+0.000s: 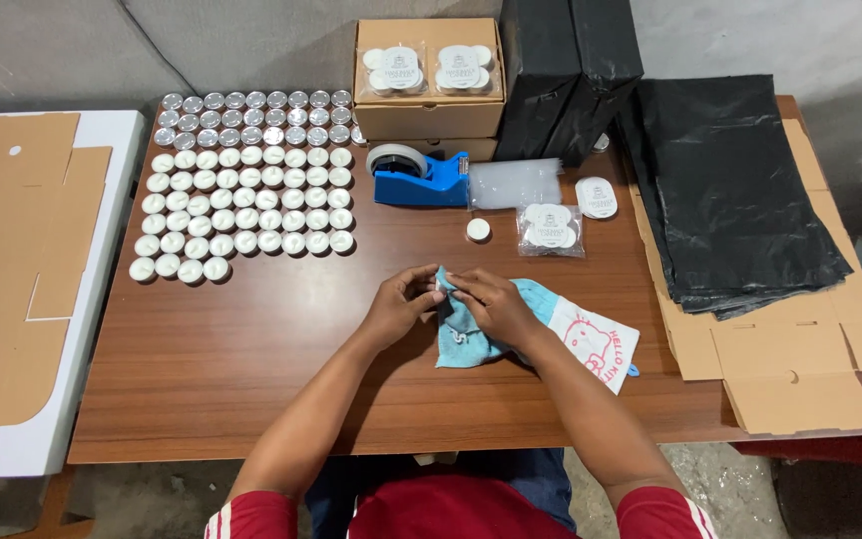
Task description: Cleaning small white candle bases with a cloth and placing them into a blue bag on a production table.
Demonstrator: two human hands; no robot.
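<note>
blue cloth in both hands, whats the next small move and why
Probably finish rubbing the small white piece pinched at the fingertips of the left hand, then set it down by the lone tealight. The right hand presses the blue cloth against that piece, which is mostly hidden, so what it is cannot be told. Rows of tealights lie to the left.

Tabletop [251,379]: rectangular, reddish-brown wood-grain laminate, evenly lit from above, no hard shadows.
Wall [830,50]: pale grey plaster at upper right, rough and marked.
Grey fabric backdrop [152,45]: behind the tabletop's far edge, upper left, with a seam running diagonally.
White side surface [102,299]: just beside the tabletop's left edge, carrying flat brown cardboard [12,269].
Floor [730,489]: grey mottled concrete, visible below the near edge at right.
</note>
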